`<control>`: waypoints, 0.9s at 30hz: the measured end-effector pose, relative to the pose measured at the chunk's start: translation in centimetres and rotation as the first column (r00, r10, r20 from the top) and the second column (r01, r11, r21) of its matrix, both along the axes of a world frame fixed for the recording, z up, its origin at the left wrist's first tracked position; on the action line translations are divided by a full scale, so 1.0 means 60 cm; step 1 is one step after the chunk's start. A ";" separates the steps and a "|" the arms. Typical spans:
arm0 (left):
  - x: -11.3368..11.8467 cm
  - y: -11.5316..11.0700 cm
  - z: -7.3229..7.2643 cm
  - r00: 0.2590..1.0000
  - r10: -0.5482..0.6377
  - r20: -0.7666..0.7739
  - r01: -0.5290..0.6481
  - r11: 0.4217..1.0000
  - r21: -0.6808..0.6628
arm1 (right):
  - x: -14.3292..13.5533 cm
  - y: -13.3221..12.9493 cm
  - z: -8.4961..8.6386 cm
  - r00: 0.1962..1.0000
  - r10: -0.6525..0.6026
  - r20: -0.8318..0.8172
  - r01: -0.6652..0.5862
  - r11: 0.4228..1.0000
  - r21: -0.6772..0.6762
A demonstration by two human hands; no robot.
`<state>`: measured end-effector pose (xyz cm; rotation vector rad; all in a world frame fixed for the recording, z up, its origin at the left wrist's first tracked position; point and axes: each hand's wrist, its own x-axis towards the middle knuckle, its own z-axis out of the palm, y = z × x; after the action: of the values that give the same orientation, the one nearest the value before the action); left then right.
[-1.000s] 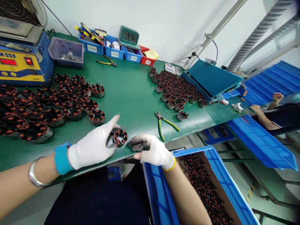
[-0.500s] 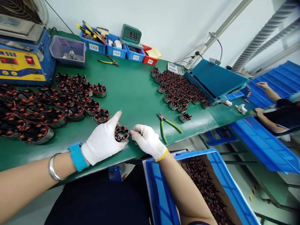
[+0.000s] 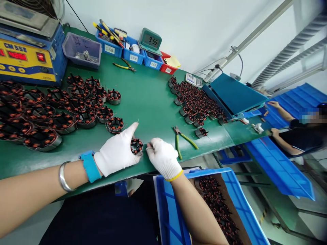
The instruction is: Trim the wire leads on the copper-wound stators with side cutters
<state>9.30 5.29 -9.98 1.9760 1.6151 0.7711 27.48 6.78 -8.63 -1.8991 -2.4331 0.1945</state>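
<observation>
My gloved left hand (image 3: 117, 149) cradles a copper-wound ring (image 3: 137, 145) between thumb and fingers near the tabletop's (image 3: 148, 102) front edge; just beside it, my right hand (image 3: 162, 154) curls its fingers together, on what I cannot tell from here.

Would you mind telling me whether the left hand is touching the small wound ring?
Touching: the head view shows the left hand curved around the wound ring, holding it between thumb and fingers.

Left hand (image 3: 117, 149) cupped, right hand (image 3: 163, 155) beside it, apparently pinching.
</observation>
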 end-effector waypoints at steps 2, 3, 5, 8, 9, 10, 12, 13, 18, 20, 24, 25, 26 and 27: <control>-0.003 -0.002 0.000 1.000 -0.003 -0.028 0.003 1.000 0.002 | 0.000 0.004 -0.001 0.994 -0.066 -0.086 0.069 0.997 0.029; -0.005 -0.002 0.000 0.999 -0.015 -0.036 0.015 1.000 -0.007 | -0.002 0.008 -0.002 0.977 -0.069 -0.200 0.068 0.998 -0.013; -0.008 -0.002 0.002 0.998 -0.049 -0.036 0.048 0.999 -0.025 | -0.007 0.015 -0.002 0.890 -0.045 -0.454 -0.027 0.988 -0.152; -0.016 0.001 0.004 0.995 -0.104 -0.004 0.104 0.994 -0.042 | -0.009 0.027 0.002 0.844 -0.036 -0.535 -0.144 0.945 -0.293; -0.019 0.003 0.004 0.993 -0.117 0.003 0.117 0.992 -0.050 | -0.007 0.029 0.004 0.882 -0.044 -0.470 -0.096 0.958 -0.269; -0.021 0.004 0.004 0.992 -0.128 0.004 0.128 0.990 -0.058 | -0.004 0.031 0.006 0.919 -0.067 -0.389 -0.019 0.977 -0.212; -0.026 0.006 0.004 0.989 -0.146 0.000 0.145 0.987 -0.069 | 0.003 0.033 0.008 0.943 -0.139 -0.303 0.118 0.989 -0.088; -0.028 0.007 0.004 0.988 -0.153 0.000 0.152 0.986 -0.071 | 0.005 0.033 0.009 0.930 -0.156 -0.332 0.133 0.987 -0.090; -0.031 0.009 0.005 0.983 -0.179 0.033 0.181 0.981 -0.066 | -0.006 0.029 0.004 0.800 -0.030 -0.600 -0.216 0.918 -0.333; -0.031 0.010 0.006 0.982 -0.185 0.033 0.187 0.980 -0.074 | -0.012 0.025 0.002 0.854 -0.019 -0.520 -0.152 0.947 -0.284; -0.032 0.013 0.004 0.980 -0.196 0.017 0.196 0.974 -0.112 | -0.007 0.018 -0.003 0.929 -0.121 -0.349 0.128 0.992 -0.003; -0.033 0.014 0.004 0.981 -0.195 0.014 0.195 0.974 -0.118 | -0.004 0.018 -0.004 0.934 -0.138 -0.330 0.168 0.984 0.064; -0.033 0.014 0.004 0.981 -0.194 0.011 0.193 0.974 -0.122 | -0.001 0.020 -0.003 0.930 -0.156 -0.333 0.198 0.976 0.095; -0.033 0.014 0.004 0.981 -0.192 0.009 0.192 0.974 -0.125 | 0.000 0.022 -0.003 0.913 -0.171 -0.371 0.214 0.974 0.078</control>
<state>7.32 6.14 -9.72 2.0070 1.4119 0.5787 27.46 8.13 -8.78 -1.8443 -1.9633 0.3503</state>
